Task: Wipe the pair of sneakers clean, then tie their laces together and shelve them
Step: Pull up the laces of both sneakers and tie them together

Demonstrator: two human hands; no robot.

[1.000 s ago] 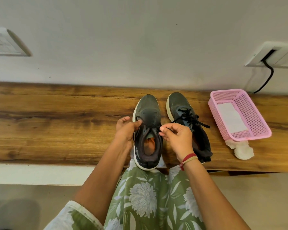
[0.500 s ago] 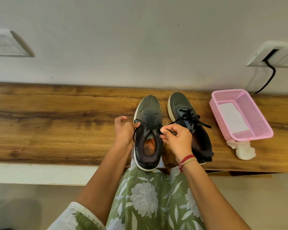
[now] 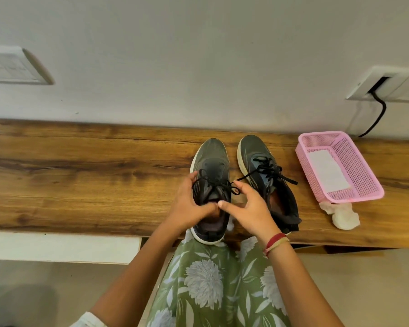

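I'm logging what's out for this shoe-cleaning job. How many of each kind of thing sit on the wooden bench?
Sneakers: 2, left sneaker and right sneaker
Pink basket: 1
White sheet in the basket: 1
Crumpled white wipe: 1
Total: 5
A white scrap by the left sneaker is too hidden to count.

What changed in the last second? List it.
The left hand and right hand drew back along the left sneaker; their thumbs now meet over its opening. Whether they still pinch the lace is unclear. Right sneaker, basket, tissue stayed put.
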